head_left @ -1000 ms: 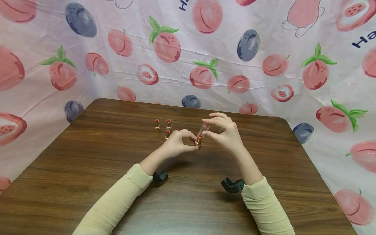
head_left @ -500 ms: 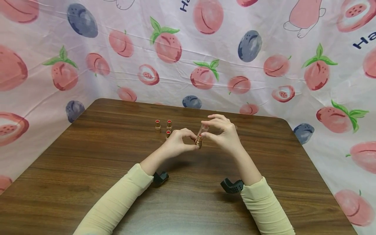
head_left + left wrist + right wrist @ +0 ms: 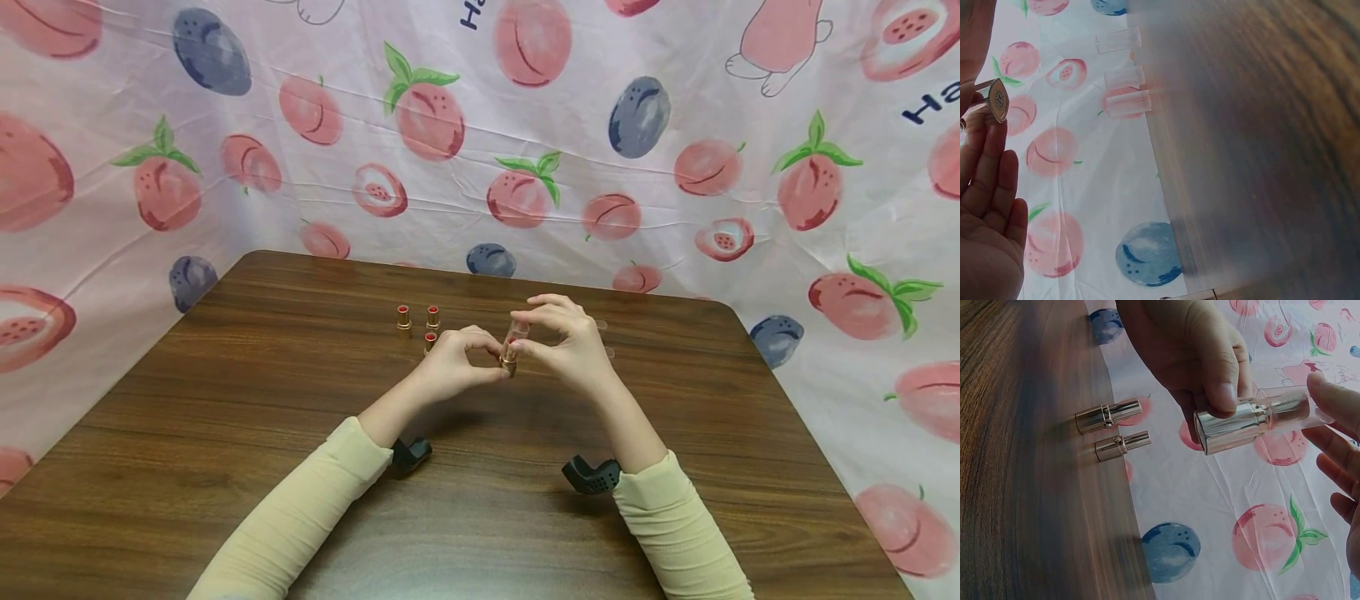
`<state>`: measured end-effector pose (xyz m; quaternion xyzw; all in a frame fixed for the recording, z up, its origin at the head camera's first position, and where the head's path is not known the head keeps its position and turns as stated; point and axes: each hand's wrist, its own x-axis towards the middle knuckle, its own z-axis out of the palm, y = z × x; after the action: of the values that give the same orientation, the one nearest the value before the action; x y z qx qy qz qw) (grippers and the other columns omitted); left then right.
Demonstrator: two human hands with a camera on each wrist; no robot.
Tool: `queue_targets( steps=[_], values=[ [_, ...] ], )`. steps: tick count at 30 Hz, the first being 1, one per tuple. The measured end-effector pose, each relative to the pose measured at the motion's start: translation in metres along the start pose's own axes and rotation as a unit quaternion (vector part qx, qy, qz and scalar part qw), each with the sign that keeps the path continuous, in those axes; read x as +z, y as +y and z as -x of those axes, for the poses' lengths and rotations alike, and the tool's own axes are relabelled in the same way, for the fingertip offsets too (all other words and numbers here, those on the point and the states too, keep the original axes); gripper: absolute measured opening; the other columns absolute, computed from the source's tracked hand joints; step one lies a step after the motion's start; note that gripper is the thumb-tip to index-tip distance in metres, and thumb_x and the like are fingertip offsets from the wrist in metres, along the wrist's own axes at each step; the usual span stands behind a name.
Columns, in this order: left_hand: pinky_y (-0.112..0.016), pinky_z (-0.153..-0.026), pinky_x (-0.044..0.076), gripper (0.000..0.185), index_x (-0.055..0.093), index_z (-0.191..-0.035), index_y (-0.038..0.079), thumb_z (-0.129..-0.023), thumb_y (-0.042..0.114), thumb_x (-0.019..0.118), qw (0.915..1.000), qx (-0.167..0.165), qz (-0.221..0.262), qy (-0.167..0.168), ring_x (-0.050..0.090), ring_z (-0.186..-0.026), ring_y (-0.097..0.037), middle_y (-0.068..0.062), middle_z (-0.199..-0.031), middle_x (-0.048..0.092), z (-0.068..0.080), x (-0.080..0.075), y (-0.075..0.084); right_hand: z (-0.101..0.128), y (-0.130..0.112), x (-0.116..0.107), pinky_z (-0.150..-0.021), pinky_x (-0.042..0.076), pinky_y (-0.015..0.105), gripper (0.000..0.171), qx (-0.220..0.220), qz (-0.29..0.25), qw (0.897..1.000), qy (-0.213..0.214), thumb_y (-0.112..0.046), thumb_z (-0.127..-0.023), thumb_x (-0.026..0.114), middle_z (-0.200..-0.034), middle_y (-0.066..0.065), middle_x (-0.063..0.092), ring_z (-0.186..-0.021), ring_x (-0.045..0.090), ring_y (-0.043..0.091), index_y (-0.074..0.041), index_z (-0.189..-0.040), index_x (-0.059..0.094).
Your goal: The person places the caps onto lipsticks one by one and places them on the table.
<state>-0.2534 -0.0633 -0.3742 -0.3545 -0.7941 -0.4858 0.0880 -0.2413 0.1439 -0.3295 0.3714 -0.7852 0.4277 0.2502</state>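
Clear cap (image 3: 516, 331): lowered by the right hand (image 3: 570, 346) from above the red tip to sit further down over the lipstick (image 3: 509, 360); red now mostly covered. Right hand: slightly lower and closer to the left hand (image 3: 453, 365).

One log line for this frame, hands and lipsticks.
left hand: holds gold lipstick base | right hand: pinches clear cap over it | three open lipsticks upright on table
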Motion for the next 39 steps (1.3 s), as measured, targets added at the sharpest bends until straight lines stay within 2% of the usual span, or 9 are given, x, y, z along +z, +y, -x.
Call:
queue_targets(
  steps=[5,11,14,17,28,39],
  values=[
    [-0.035,-0.076,0.048,0.018,0.074,-0.089,0.006,-0.074,0.008,0.083,1.0,0.002,0.005,0.0,0.06,-0.087,-0.015,0.002,-0.088,0.066,-0.0005,-0.0004,0.0002,0.0006,0.0011,0.0007,-0.097,0.034,0.048,0.036,-0.003,-0.004,1.0,-0.002,-0.001,-0.068,0.085,-0.098,0.009,0.071,-0.111,0.054,0.028,-0.001,-0.102,0.074],
    [-0.046,-0.077,0.049,0.018,0.074,-0.09,0.004,-0.074,0.007,0.082,0.9998,0.005,0.016,-0.01,0.061,-0.088,-0.023,0.0,-0.089,0.067,-0.0007,-0.0014,-0.001,0.0007,0.0016,0.0002,-0.097,0.033,0.049,0.036,-0.004,-0.008,1.0,-0.012,-0.001,-0.068,0.085,-0.096,0.008,0.071,-0.112,0.053,0.028,0.0,-0.102,0.073],
    [-0.047,-0.077,0.048,0.019,0.074,-0.092,0.005,-0.074,0.007,0.083,0.9997,0.005,0.02,-0.015,0.061,-0.089,-0.021,0.001,-0.09,0.067,-0.0007,-0.0023,-0.002,0.0004,0.0012,-0.0003,-0.097,0.033,0.048,0.036,-0.003,-0.01,1.0,-0.02,-0.001,-0.068,0.085,-0.096,0.007,0.071,-0.113,0.053,0.027,0.0,-0.103,0.073],
    [-0.046,-0.078,0.048,0.02,0.075,-0.093,0.006,-0.075,0.008,0.083,0.9995,0.005,0.024,-0.019,0.06,-0.091,-0.016,0.001,-0.092,0.067,-0.0005,-0.0034,-0.0026,0.0006,0.0023,-0.0003,-0.097,0.033,0.048,0.036,-0.004,-0.01,1.0,-0.022,-0.002,-0.069,0.084,-0.096,0.007,0.071,-0.112,0.053,0.027,-0.001,-0.103,0.073],
    [-0.031,-0.083,0.047,0.017,0.074,-0.092,0.007,-0.076,0.006,0.081,0.9988,0.014,0.021,-0.041,0.059,-0.095,-0.013,0.001,-0.094,0.067,-0.0014,-0.0066,-0.0041,0.0018,0.0028,0.0028,-0.095,0.034,0.047,0.037,-0.001,-0.015,1.0,-0.015,-0.002,-0.067,0.086,-0.098,0.009,0.071,-0.111,0.054,0.026,-0.001,-0.101,0.074],
    [-0.039,-0.088,0.046,0.019,0.073,-0.094,0.003,-0.076,0.004,0.08,0.9977,0.002,0.036,-0.057,0.059,-0.1,-0.021,-0.006,-0.099,0.066,-0.0003,-0.0081,-0.0053,0.0036,0.0042,0.0081,-0.093,0.035,0.046,0.036,0.002,-0.006,1.0,-0.023,-0.006,-0.066,0.087,-0.103,0.009,0.068,-0.107,0.056,0.025,-0.004,-0.099,0.075]
  ],
)
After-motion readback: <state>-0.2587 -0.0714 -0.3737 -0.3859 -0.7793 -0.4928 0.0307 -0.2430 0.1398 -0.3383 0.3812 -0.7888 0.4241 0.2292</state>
